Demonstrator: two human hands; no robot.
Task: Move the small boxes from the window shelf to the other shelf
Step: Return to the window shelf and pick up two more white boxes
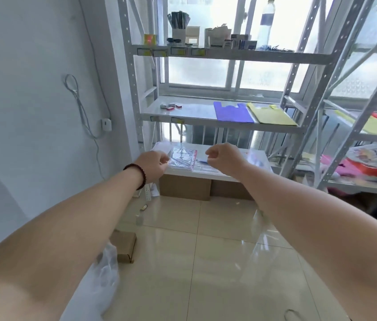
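Fingers of both hands loosely curled, holding nothing — small boxes (171,106) well above, on the window shelf (196,112).

I stand on glossy beige floor tiles (217,262) facing a white metal rack (134,93) set against a bright frosted window (208,72), with a pale wall (32,89) on my left carrying a looped white cable (78,105) and a second rack (368,93) at my right.
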